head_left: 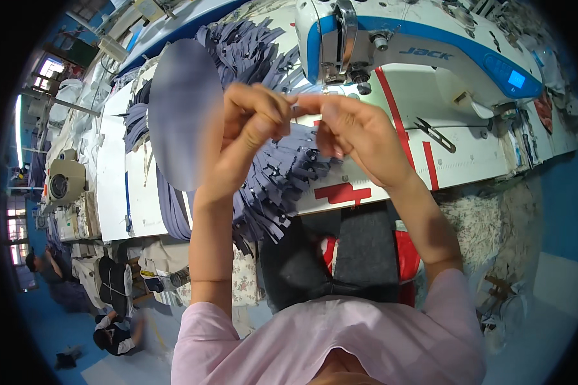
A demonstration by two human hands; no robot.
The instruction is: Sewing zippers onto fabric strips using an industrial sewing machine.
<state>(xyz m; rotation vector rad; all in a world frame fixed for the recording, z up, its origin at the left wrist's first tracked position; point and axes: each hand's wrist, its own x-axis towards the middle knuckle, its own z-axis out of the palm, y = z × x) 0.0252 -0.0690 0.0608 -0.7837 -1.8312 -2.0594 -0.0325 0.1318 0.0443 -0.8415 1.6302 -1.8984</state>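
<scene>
White sewing table [469, 160] under a blue-white sewing machine [398, 45], left hand [250, 122] and right hand [353, 131] pinched together on something too small to identify, grey-blue fabric strips [282, 186] partly hidden behind them

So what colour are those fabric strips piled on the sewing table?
The fabric strips are greyish purple, seen best in the head view.

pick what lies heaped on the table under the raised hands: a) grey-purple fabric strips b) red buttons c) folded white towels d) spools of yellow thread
a: a heap of grey-purple fabric strips spreads over the white sewing table below the left hand and right hand, beside the sewing machine.
</scene>
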